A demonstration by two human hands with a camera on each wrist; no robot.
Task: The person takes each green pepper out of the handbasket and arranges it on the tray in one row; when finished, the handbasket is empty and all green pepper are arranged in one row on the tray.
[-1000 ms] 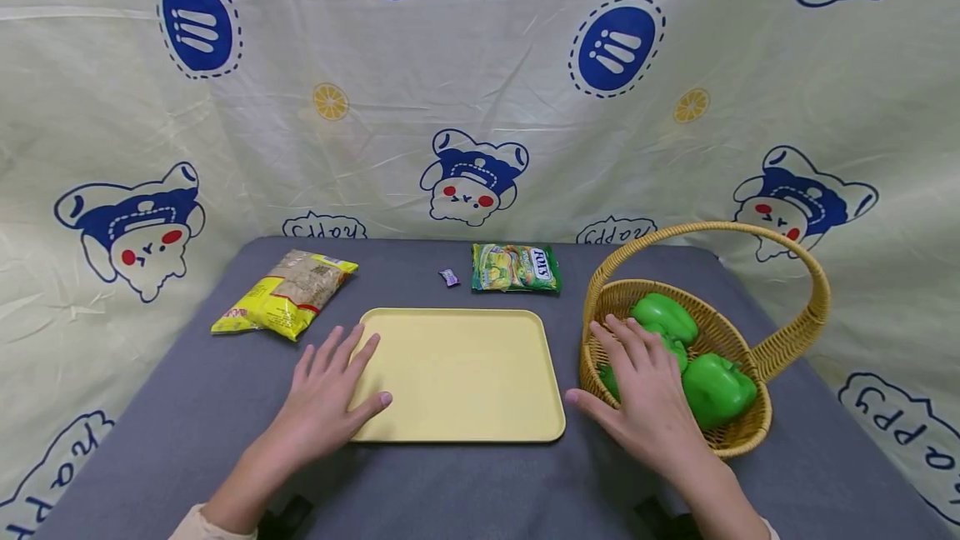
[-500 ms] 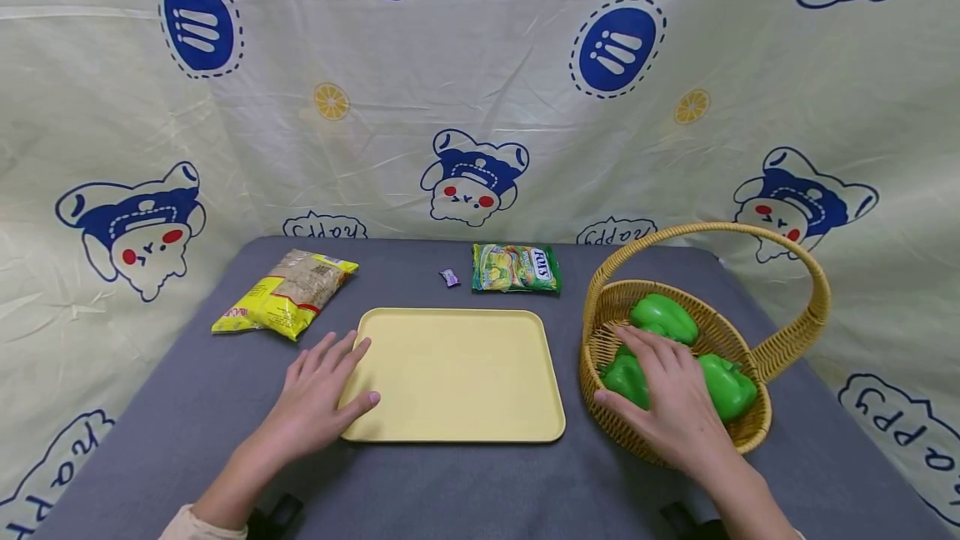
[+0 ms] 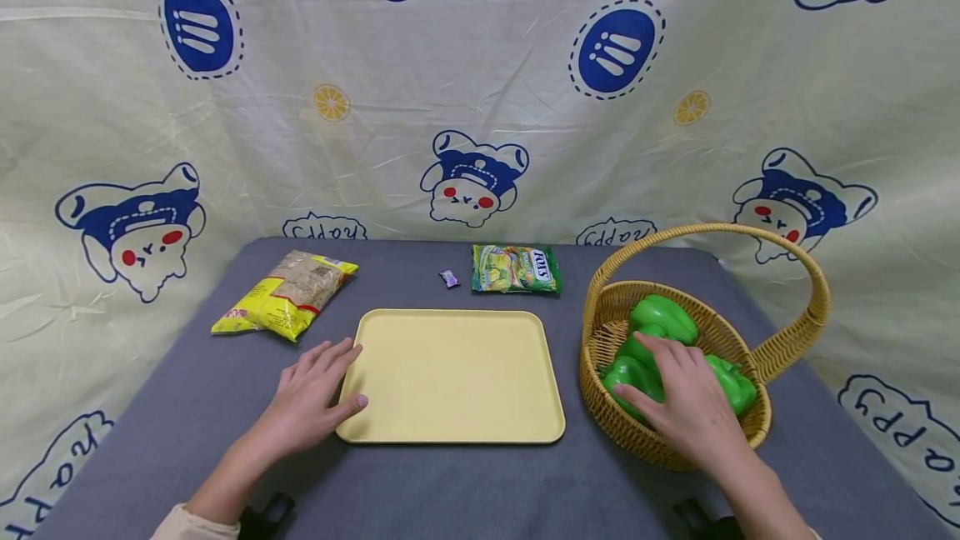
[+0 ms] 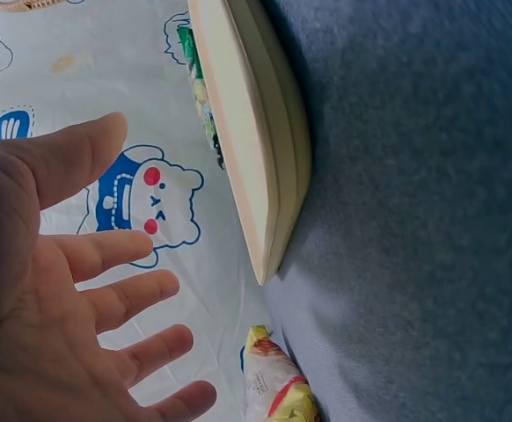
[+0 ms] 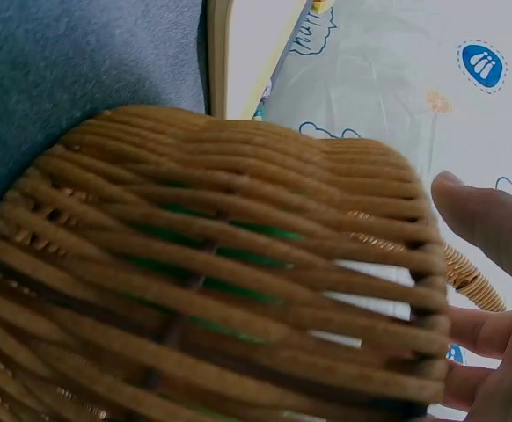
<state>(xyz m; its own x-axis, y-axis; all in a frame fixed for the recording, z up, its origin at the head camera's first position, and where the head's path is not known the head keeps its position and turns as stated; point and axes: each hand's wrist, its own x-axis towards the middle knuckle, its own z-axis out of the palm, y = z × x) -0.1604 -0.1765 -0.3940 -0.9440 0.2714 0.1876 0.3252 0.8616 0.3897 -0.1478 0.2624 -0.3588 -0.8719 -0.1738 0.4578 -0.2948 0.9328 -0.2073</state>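
My right hand (image 3: 686,407) is over the wicker basket (image 3: 617,432), thumb and fingers spread above the green bell peppers. One bell pepper (image 3: 663,319) lies at the back, another (image 3: 626,375) at the left by my thumb, and one (image 3: 735,386) at the right, partly covered by the hand. The basket's woven wall (image 5: 238,264) fills much of the right wrist view, hiding most of the peppers. My left hand (image 3: 311,407) hovers with relaxed fingers at the left edge of the pale yellow tray (image 3: 450,377); nothing is in its palm (image 4: 54,343).
A yellow snack bag (image 3: 288,294) lies at the back left of the grey tabletop (image 3: 465,490). Behind the tray are a small purple wrapped piece (image 3: 448,278) and a green Lay's chip bag (image 3: 517,268). The basket's tall handle (image 3: 813,290) arches above its opening.
My right hand has moved right and slightly down over the basket, uncovering the left bell pepper. My left hand has drawn back left from above the tray. The objects have stayed put.
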